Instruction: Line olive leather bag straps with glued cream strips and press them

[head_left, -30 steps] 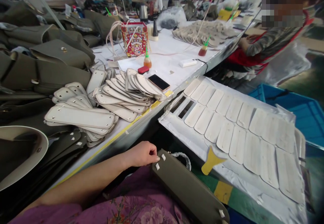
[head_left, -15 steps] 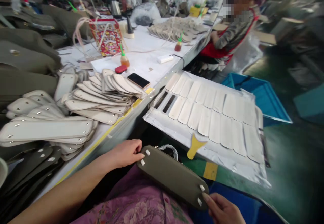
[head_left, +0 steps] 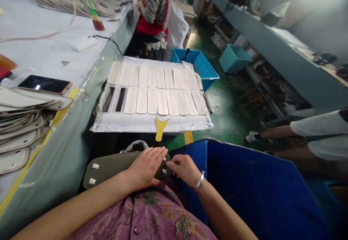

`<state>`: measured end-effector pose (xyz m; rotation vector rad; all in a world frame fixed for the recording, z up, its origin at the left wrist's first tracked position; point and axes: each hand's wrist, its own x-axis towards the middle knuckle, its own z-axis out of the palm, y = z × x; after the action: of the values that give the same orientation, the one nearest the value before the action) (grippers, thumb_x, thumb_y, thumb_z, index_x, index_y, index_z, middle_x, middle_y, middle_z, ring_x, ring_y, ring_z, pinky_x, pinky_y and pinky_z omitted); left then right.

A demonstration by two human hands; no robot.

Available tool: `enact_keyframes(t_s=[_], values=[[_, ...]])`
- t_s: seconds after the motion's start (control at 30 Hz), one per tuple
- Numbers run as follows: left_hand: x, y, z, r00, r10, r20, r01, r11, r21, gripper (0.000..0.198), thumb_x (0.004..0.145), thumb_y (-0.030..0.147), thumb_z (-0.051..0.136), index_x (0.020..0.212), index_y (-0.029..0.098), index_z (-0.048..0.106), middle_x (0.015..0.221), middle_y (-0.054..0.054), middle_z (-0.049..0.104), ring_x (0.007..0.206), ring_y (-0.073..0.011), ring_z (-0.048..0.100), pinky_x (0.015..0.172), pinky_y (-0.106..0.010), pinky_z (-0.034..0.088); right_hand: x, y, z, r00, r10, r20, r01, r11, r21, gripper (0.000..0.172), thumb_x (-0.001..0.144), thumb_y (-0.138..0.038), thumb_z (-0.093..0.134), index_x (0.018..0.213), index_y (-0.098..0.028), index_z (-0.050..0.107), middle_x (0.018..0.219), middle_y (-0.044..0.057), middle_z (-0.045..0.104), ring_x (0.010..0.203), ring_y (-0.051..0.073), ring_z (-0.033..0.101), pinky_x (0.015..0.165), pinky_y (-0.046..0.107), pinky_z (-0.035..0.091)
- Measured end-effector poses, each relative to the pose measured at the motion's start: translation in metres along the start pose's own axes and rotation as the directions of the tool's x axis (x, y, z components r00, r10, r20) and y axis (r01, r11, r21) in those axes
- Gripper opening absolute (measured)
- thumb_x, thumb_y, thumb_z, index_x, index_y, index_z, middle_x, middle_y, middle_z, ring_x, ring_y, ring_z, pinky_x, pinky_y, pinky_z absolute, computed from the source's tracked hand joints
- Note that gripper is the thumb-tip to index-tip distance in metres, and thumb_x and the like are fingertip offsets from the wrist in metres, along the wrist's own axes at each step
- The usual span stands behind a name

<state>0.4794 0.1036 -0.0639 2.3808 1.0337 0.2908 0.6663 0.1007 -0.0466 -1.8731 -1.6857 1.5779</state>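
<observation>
Pinching end of olive panel (head_left: 111,165), right hand (head_left: 185,168); left hand (head_left: 146,165) spread flat atop; blue bin (head_left: 244,182) alongside.

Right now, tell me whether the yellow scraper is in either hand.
No, the yellow scraper lies at the white sheet's edge, while the left hand and right hand are on the olive panel.

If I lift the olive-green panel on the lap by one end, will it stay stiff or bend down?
Probably fairly stiff: the olive panel keeps a flat, straight shape across the lap. It is likely light, since it looks thin. Its matte surface seems not slippery under the left hand lying flat on it.
</observation>
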Motion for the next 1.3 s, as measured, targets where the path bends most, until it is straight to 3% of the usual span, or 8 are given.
enact_keyframes(t_s=[0.33,0.6,0.8,0.97,1.13,1.3], values=[[-0.005,0.005,0.000,0.997,-0.028,-0.070,0.031,0.999,0.040,0.066,0.065,0.032,0.059,0.125,0.009,0.044,0.123,-0.013,0.051,0.110,-0.0258,0.046,0.100,-0.039,0.033,-0.001,0.005,-0.002,0.996,-0.085,0.002,0.085,0.992,-0.098,0.031,0.081,-0.041,0.053,0.061,-0.017,0.056,0.052,-0.001,0.059,0.045,0.008,0.048,0.044,0.020,0.029],[-0.002,0.006,0.003,0.996,-0.050,-0.071,0.052,0.998,0.019,0.065,0.065,0.032,0.058,0.126,0.013,0.043,0.124,-0.012,0.051,0.111,-0.0268,0.047,0.100,-0.040,0.033,-0.002,-0.003,-0.003,0.997,-0.067,-0.047,0.058,0.985,-0.161,0.028,0.079,-0.038,0.056,0.059,-0.018,0.056,0.051,-0.001,0.059,0.047,0.009,0.048,0.046,0.021,0.028],[0.003,0.009,0.005,0.989,-0.122,-0.079,0.126,0.990,0.055,0.063,0.066,0.034,0.056,0.122,0.008,0.044,0.118,-0.016,0.054,0.107,-0.0284,0.049,0.096,-0.042,0.036,0.001,-0.007,-0.005,0.996,-0.062,-0.066,0.045,0.973,-0.227,0.028,0.076,-0.037,0.058,0.055,-0.019,0.055,0.051,-0.001,0.057,0.048,0.010,0.046,0.047,0.023,0.025],[0.007,0.011,0.004,0.991,-0.130,-0.039,0.132,0.989,0.058,0.056,0.066,0.032,0.056,0.116,0.009,0.049,0.113,-0.015,0.055,0.103,-0.0282,0.050,0.094,-0.043,0.037,0.009,0.000,-0.008,0.997,-0.047,-0.062,0.029,0.963,-0.269,0.032,0.071,-0.039,0.061,0.051,-0.018,0.047,0.051,-0.002,0.049,0.049,0.009,0.040,0.047,0.024,0.022],[0.007,0.009,0.000,0.989,-0.146,0.005,0.146,0.989,0.030,0.071,0.060,0.037,0.066,0.121,0.009,0.046,0.121,-0.016,0.053,0.110,-0.0295,0.048,0.100,-0.044,0.033,0.016,0.020,0.007,0.993,-0.073,-0.092,0.080,0.995,0.066,0.029,0.071,-0.040,0.062,0.065,-0.019,0.043,0.058,-0.005,0.044,0.055,0.008,0.038,0.049,0.021,0.029],[-0.007,0.001,-0.011,0.992,-0.116,0.050,0.117,0.993,-0.030,0.123,0.050,0.061,0.074,0.143,0.012,0.009,0.143,-0.019,0.030,0.130,-0.0302,0.030,0.106,-0.043,0.028,0.014,0.033,0.020,0.986,-0.068,-0.155,0.104,0.965,0.241,0.031,0.072,-0.042,0.063,0.078,-0.018,0.046,0.067,-0.004,0.047,0.062,0.010,0.043,0.056,0.023,0.039]])
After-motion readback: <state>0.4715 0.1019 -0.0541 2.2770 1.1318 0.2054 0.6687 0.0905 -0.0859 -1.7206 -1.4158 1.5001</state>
